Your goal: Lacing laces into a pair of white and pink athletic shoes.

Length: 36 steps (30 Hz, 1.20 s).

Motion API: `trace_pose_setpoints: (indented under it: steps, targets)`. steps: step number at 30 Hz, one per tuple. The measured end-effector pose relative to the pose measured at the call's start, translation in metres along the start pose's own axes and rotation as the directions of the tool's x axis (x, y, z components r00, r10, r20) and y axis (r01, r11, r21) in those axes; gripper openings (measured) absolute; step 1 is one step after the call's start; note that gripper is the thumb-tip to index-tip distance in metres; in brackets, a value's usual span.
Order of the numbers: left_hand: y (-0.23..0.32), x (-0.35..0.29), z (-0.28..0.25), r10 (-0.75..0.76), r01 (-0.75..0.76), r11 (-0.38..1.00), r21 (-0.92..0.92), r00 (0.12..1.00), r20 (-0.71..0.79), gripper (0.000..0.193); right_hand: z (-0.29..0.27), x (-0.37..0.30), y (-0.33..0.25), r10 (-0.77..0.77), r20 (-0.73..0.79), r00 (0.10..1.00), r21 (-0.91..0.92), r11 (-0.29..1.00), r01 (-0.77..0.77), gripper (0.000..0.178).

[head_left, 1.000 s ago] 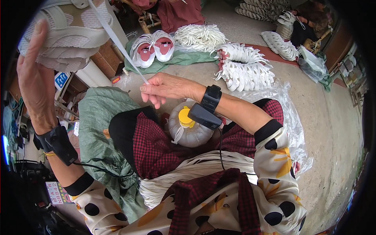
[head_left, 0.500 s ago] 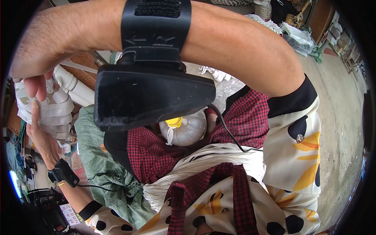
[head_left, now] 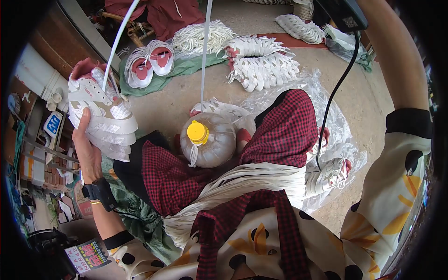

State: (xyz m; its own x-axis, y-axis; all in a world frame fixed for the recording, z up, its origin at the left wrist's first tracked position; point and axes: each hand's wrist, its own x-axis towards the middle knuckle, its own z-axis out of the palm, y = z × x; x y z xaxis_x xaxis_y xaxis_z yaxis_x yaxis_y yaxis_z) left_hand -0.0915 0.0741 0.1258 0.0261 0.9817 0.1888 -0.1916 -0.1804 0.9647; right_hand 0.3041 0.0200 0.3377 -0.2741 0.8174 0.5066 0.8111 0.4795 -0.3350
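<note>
White-and-pink shoe tops (head_left: pixel 105 126) are in the left hand (head_left: pixel 87 151), left of the round clear plastic jug (head_left: pixel 217 147). Two white-and-pink shoes (head_left: pixel 144 76) sit on the left end of the green cloth (head_left: pixel 184 73); a white lace pile (head_left: pixel 205 36) lies right of them. White-and-red shoes (head_left: pixel 332 175) lie near the right edge of the clear plastic sheet (head_left: pixel 308 88).

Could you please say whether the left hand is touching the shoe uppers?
Touching: the head view shows the left hand, thumb laid on the shoe uppers.

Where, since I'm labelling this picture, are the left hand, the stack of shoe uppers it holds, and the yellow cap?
Left hand (head_left: pixel 89 150): head view, on the middle of the hand.
Stack of shoe uppers (head_left: pixel 103 111): head view, on the stack's middle.
Yellow cap (head_left: pixel 198 132): head view, on its top.
</note>
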Motion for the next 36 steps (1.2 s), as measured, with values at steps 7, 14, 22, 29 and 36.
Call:
trace_pose_setpoints:
  steps: [7,14,22,29,36]
  targets:
    - [-0.078,0.062,0.054,-0.077,0.096,0.971,0.217,0.993,-0.092,0.042,0.171,-0.060,0.189,0.237,0.416,0.878,-0.394,0.917,-0.061,0.038]
    - [-0.242,0.120,0.020,-0.052,0.183,0.849,0.495,0.962,-0.267,0.042,0.391,-0.119,0.245,0.434,0.660,0.613,-0.300,0.900,-0.315,0.070]
    - [-0.367,0.076,0.034,-0.293,0.405,0.298,0.864,0.901,-0.321,0.059,0.509,-0.149,0.260,0.292,0.767,0.571,0.153,0.781,-0.606,0.081]
    - [-0.386,0.085,0.059,-0.586,0.626,0.733,0.268,0.780,-0.219,0.040,0.494,-0.162,0.267,0.305,0.733,0.607,0.153,0.796,-0.586,0.061]
    - [-0.356,0.088,0.099,-0.573,0.494,0.806,0.324,0.790,0.220,0.035,0.424,-0.217,0.254,0.494,0.603,0.626,-0.173,0.847,-0.502,0.043]
